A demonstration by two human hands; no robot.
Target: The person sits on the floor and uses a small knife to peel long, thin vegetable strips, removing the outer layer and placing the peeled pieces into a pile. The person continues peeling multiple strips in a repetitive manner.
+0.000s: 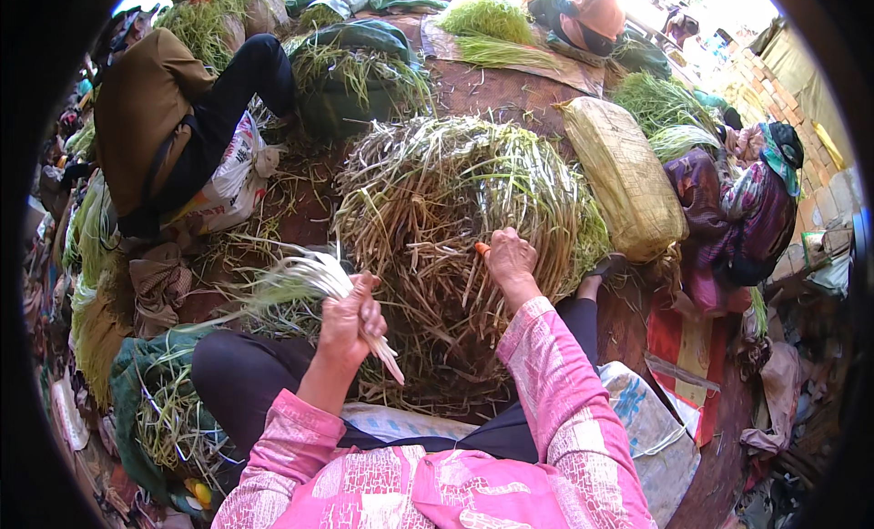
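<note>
My left hand (349,321) is closed around a bunch of long, white-stemmed greens (324,275). Their pale stem ends point down toward my lap, and the leafy ends blur off to the left. Before me rises a big heap of untrimmed stalks (437,208), with brownish stem ends facing me and greener leaves on the right side. My right hand (512,259) rests at the heap's front with its fingers curled down against the stalks. Something orange (482,248) covers or sits at its thumb tip. Whether those fingers grip a stalk is hidden.
A yellow wrapped bale (625,181) lies right of the heap. Green sacks of stalks stand behind (355,85) and at my left knee (130,392). Other people sit close by, left (157,119) and right (737,194). A white woven sack (642,426) lies beside my right leg.
</note>
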